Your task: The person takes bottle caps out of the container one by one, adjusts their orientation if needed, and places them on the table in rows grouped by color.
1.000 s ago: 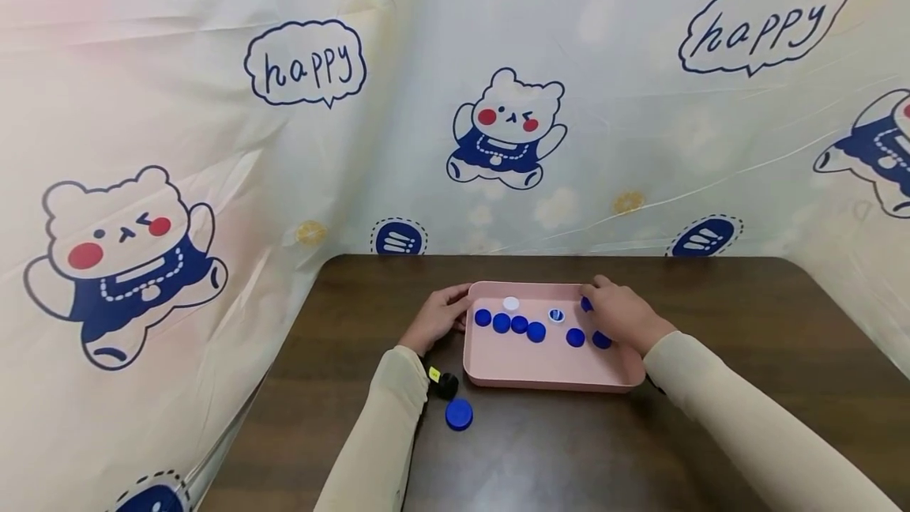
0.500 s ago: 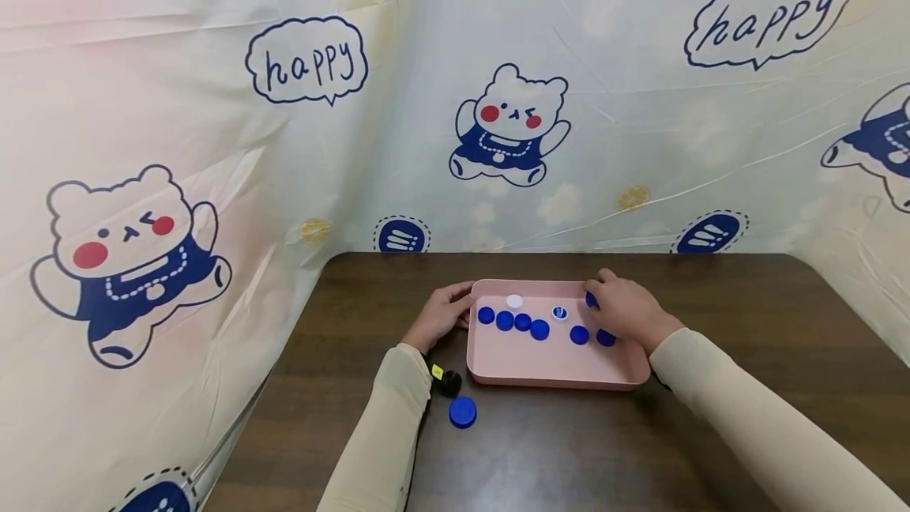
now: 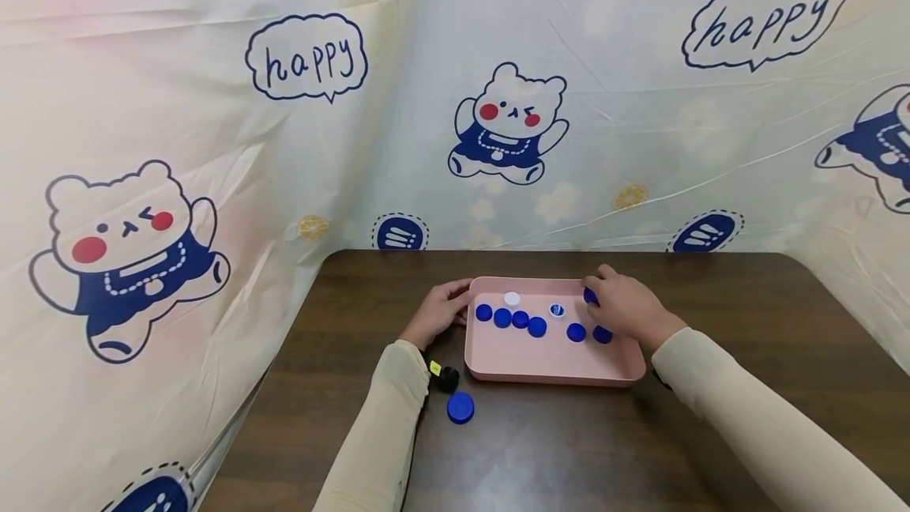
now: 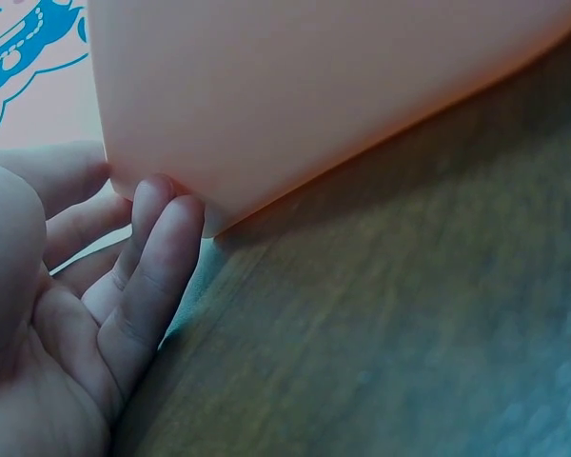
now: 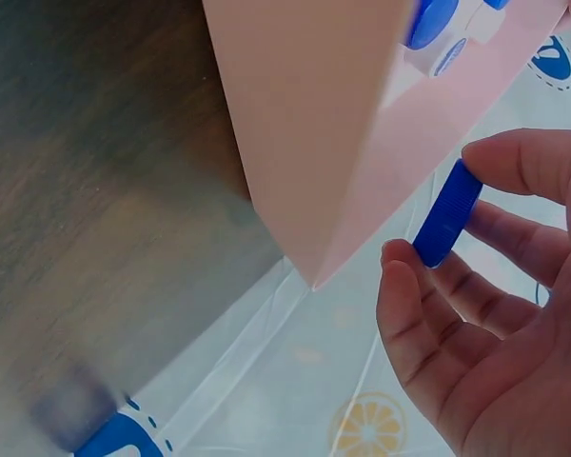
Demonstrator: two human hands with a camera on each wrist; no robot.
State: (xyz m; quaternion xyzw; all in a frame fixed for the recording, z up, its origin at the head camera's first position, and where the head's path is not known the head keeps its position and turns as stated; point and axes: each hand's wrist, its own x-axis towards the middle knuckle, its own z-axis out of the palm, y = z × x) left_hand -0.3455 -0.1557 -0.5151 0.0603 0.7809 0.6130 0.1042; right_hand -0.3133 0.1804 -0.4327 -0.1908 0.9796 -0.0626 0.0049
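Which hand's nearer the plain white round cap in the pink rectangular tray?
Left. Left hand: left of the cap, touching the tray. Right hand: farther, right of the cap.

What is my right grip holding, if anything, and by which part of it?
Your right grip pinches a blue bottle cap by opposite sides of its ridged rim.

Over my feed I saw a pale fabric backdrop (image 3: 626, 133) — printed with winking bears (image 3: 507, 123) and "happy" speech bubbles (image 3: 307, 59) — behind a dark wood-grain table (image 3: 768, 322), where light left a soft sheen.
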